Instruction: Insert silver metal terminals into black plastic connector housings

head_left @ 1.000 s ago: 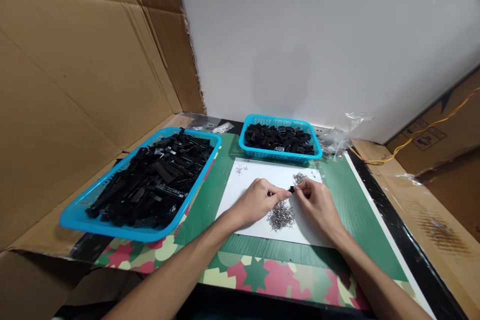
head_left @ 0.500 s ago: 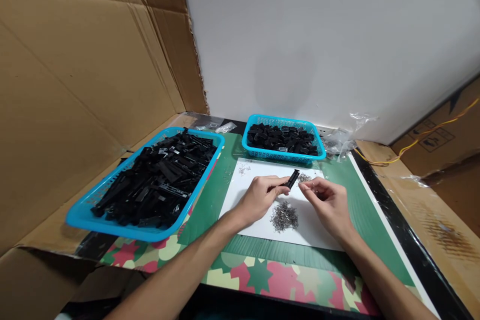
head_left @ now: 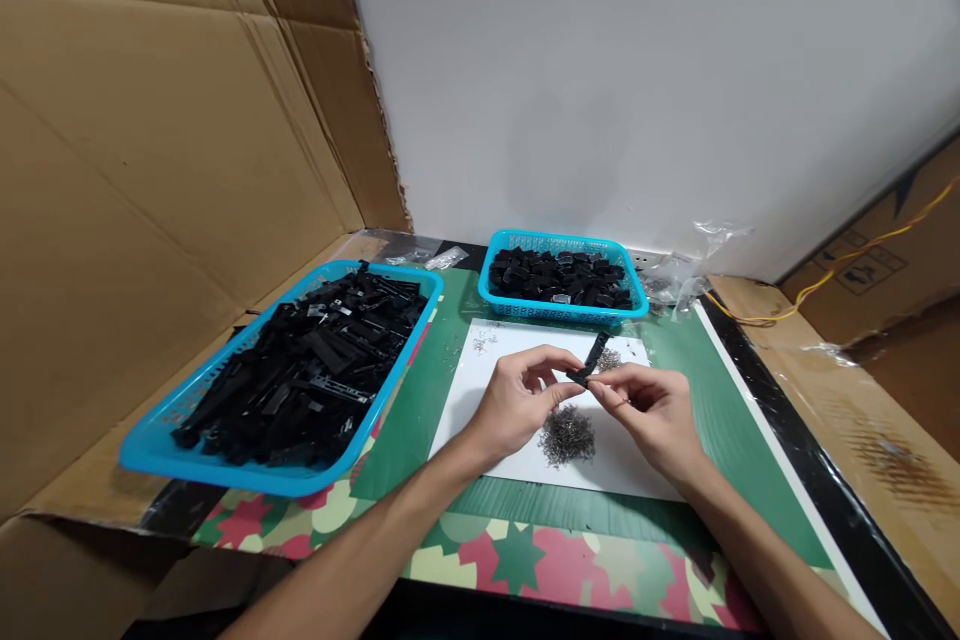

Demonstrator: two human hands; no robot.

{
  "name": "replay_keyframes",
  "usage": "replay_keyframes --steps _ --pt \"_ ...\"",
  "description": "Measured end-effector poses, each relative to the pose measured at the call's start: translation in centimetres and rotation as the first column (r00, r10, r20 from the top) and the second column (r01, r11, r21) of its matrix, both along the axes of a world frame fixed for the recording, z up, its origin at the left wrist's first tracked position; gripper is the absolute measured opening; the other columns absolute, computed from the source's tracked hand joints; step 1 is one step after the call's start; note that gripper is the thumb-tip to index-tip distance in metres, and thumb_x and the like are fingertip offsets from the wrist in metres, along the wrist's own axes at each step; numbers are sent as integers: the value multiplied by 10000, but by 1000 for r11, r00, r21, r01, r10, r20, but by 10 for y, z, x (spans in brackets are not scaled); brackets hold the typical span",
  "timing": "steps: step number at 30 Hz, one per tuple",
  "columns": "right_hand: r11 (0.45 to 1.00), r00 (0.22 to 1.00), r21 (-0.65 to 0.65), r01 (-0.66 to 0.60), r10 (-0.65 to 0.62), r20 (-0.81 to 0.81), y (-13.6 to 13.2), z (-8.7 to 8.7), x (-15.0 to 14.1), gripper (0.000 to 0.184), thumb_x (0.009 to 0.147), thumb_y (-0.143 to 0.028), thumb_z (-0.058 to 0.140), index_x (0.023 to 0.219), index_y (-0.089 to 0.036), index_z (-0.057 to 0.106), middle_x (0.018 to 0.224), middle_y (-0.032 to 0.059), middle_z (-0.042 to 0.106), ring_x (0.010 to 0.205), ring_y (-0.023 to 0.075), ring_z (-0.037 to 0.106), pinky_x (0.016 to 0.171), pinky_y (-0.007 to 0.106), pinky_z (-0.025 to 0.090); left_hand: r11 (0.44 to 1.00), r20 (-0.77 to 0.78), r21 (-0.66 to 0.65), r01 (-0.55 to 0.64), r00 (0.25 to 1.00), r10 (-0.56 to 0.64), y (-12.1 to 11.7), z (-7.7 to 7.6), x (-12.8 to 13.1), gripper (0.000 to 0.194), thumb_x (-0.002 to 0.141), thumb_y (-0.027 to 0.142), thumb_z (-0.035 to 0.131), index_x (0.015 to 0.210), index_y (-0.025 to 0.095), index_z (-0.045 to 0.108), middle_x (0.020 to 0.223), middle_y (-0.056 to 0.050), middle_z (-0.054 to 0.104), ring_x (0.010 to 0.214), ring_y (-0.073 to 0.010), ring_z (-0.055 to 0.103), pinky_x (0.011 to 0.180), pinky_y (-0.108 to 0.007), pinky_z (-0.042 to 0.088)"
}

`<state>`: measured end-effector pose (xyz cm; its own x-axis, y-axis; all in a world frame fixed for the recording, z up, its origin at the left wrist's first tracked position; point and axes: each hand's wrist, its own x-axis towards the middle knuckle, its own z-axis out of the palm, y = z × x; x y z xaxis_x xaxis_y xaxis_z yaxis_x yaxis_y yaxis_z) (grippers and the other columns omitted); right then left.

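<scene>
My left hand is closed, pinching a long, narrow black plastic part near its lower end. The part points up and away to the right. My right hand is closed too, its thumb and index fingertip meeting the lower end of the same part; whether a tiny piece sits between them is too small to make out. Below the hands, a pile of small metal springs or clips lies on a white sheet. A second small metal heap shows just beyond the fingers.
At left, a large blue basket holds many long black parts. A smaller blue basket with short black pieces stands at the back. Clear plastic bags lie beside it. Cardboard walls the left side; yellow wires run at right.
My right hand has come in to the left and now meets the black part's lower end. The part has been turned, and my left fingers have shifted their grip on it.
</scene>
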<state>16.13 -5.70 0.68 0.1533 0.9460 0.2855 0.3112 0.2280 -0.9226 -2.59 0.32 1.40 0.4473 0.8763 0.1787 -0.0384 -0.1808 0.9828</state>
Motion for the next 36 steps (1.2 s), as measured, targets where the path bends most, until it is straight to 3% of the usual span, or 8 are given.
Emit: replay_keyframes --steps 9,19,27,31,36 --pt "1000 1000 14 -11 11 16 -2 2 7 282 815 -470 812 798 -191 848 560 18 606 519 129 480 480 261 371 956 174 -210 206 970 -171 8 -6 -4 493 703 418 945 1007 119 699 952 -71 706 591 -59 514 522 -202 387" --pt "996 987 85 -3 -10 159 -6 9 8 238 885 -423 756 846 -207 850 572 11 622 516 127 498 501 266 383 956 167 -220 195 973 -161 11 -7 -4 450 700 368 956 995 126 719 979 -65 712 664 -72 541 630 -225 412" --pt "995 989 102 -13 -3 150 -6 10 7 230 883 -413 763 828 -207 848 558 4 606 507 126 490 492 267 374 957 173 -208 205 970 -170 13 -7 -5 417 704 363 957 977 139 735 1019 -88 729 860 -155 666 789 -272 495" --pt "989 991 145 18 -38 131 -6 10 7 170 880 -354 776 840 -206 851 548 -14 571 501 113 463 488 259 345 956 169 -213 202 971 -168 13 -8 -5 416 703 356 959 976 136 734 1011 -86 731 848 -147 659 779 -266 489" --pt "994 986 104 -36 18 165 -7 8 8 191 900 -377 763 865 -215 858 570 -1 623 514 121 490 509 268 371 954 156 -209 213 971 -182 13 -6 -5 416 705 357 957 970 127 734 1000 -83 726 796 -124 633 737 -249 472"
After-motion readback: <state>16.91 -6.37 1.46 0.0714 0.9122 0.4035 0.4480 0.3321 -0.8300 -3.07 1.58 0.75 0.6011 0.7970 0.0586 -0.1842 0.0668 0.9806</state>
